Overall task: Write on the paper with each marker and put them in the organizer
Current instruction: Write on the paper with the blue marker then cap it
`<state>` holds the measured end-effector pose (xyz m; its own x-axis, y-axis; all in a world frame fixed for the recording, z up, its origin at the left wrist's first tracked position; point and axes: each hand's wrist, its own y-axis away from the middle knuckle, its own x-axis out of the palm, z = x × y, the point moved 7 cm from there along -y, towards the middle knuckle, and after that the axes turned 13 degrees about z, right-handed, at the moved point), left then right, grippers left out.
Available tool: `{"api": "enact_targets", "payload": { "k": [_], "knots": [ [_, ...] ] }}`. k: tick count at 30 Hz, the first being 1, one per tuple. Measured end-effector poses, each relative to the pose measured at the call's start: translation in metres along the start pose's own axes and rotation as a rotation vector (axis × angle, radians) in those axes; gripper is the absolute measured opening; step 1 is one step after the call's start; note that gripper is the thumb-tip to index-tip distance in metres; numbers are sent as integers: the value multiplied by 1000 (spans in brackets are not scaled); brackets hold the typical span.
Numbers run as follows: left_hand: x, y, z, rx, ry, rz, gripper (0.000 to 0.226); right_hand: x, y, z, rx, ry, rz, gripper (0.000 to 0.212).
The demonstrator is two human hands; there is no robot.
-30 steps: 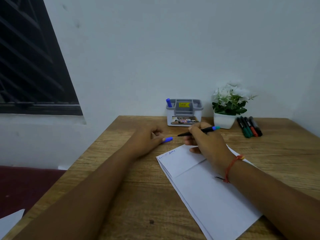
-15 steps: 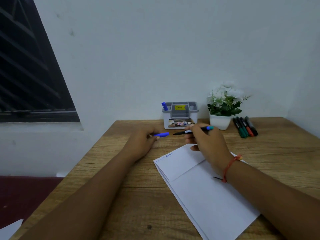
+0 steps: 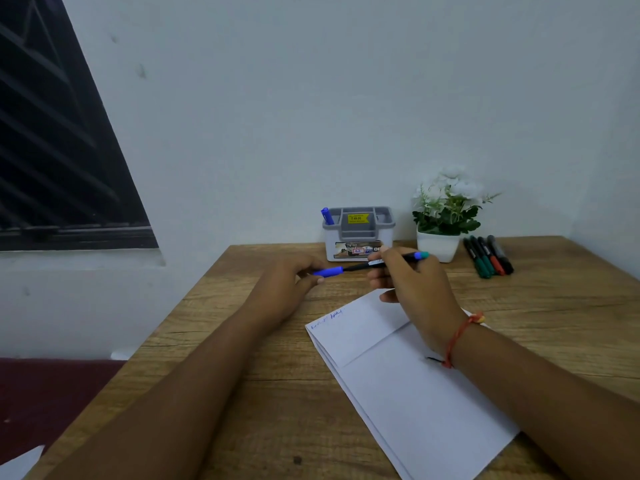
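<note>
- Pale bare wall behind a wooden table (image 3: pixel 554 306), with a dark barred window (image 3: pixel 52 150) off to the left.
- At the middle of the table's far edge, against the wall: grey-and-white organizer (image 3: pixel 358 237) with a yellow sticker on its inner divider and one blue-capped marker (image 3: pixel 326 216) standing in its leftmost compartment.
- Just right of the organizer: white pot of white flowers (image 3: pixel 446 216).
- Toward the far right corner: four markers (image 3: pixel 488 258) lying side by side and touching, near ends green, green, red and black.
- On the near right part of the table: white folded paper (image 3: pixel 381 393) lying slantwise, with a faint blue scribble by its far left corner.
- Above the paper's far end: right hand (image 3: pixel 419 292), fingers curled round the barrel of a black marker (image 3: pixel 356 267) held nearly level, turquoise butt end pointing right toward the pot, and a red thread band (image 3: pixel 457 337) at the wrist.
- Left of the paper, low over the table: left hand (image 3: pixel 287 289), thumb and fingers pinching a blue cap (image 3: pixel 329 271).
- Cap in line with the held marker, its open end meeting the tip; fully seated or not, impossible to tell.
- Past the table's near left corner: dark red surface and a pale scrap (image 3: pixel 20 462).
</note>
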<state>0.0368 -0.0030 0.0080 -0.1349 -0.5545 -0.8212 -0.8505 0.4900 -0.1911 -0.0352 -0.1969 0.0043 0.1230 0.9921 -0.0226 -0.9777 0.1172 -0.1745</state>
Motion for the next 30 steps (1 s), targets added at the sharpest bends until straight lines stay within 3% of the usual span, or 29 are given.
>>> {"api": "enact_targets", "payload": {
  "k": [8, 13, 30],
  "knots": [
    [-1, 1, -4, 41, 19, -15, 23, 3, -1, -1, 23, 2, 33, 25],
    [-1, 2, -4, 45, 91, -28, 23, 2, -2, -1, 33, -126, 49, 17],
    [-7, 13, -24, 114, 222, -48, 19, 6, -2, 4, 23, -226, 209, 20]
  ]
}}
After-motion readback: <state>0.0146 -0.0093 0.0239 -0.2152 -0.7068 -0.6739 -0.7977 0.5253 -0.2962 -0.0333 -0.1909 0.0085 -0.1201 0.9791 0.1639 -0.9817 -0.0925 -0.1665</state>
